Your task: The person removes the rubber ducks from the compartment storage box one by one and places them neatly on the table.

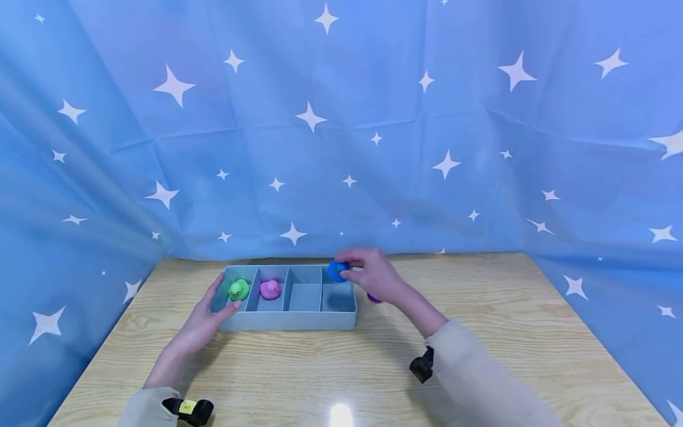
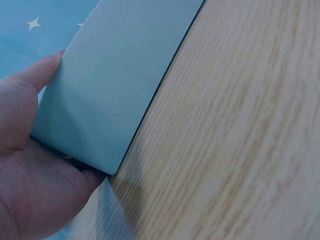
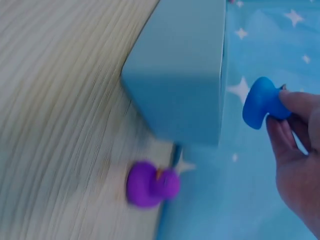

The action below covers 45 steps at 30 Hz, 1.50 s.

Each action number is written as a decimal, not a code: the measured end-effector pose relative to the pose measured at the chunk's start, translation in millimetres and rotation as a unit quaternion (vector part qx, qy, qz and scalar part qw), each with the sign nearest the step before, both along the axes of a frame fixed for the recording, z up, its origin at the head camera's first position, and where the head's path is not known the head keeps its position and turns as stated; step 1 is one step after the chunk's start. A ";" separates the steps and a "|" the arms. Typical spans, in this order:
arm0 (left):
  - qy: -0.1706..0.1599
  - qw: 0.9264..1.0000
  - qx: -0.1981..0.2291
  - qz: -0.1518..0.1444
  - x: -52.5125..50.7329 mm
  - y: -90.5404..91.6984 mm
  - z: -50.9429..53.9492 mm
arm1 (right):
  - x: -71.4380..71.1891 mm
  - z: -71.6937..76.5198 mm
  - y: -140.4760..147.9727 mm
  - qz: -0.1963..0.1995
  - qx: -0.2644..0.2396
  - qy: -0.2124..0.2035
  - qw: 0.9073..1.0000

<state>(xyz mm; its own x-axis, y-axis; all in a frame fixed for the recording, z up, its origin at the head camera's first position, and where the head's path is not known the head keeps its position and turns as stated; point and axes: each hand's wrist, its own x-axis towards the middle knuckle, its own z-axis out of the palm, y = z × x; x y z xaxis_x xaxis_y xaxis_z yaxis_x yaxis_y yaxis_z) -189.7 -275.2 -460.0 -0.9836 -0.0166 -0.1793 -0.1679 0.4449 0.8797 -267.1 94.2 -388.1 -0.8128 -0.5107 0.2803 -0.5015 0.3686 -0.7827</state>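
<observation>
A light blue box [image 1: 288, 321] with several compartments in a row stands on the table. A green rubber duck [image 1: 239, 290] sits in its leftmost compartment, and a pink rubber duck [image 1: 270, 289] is in the one beside it. My left hand [image 1: 205, 317] grips the box's left end, thumb over the front rim; the left wrist view shows the hand [image 2: 30, 145] around that end. Between thumb and fingers, my right hand [image 1: 373, 276] pinches a blue rubber duck [image 3: 265, 104] above the rightmost compartment. A purple rubber duck [image 3: 150, 185] rests on the table right of the box, mostly hidden in the head view.
The wooden table [image 1: 480, 326] extends in front of the box and to its right. Behind and along both sides hangs a blue cloth [image 1: 341, 148] with white stars. A black wrist strap [image 1: 423, 365] sits at the right cuff, another wrist strap [image 1: 188, 410] at the left.
</observation>
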 end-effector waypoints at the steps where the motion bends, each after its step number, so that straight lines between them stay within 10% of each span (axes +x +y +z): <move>1: 0.000 1.000 0.000 0.000 0.1 -0.4 -0.1 | -0.4 -0.8 6.4 -0.002 0.000 0.009 1.000; 21: 0.011 1.000 -0.008 -0.002 3.1 -1.3 0.1 | -5.1 -42.9 101.5 -0.045 0.098 0.055 0.993; 45: 0.007 1.000 -0.001 -0.002 0.2 -0.3 0.0 | -13.1 -59.9 126.9 -0.030 0.131 0.006 0.991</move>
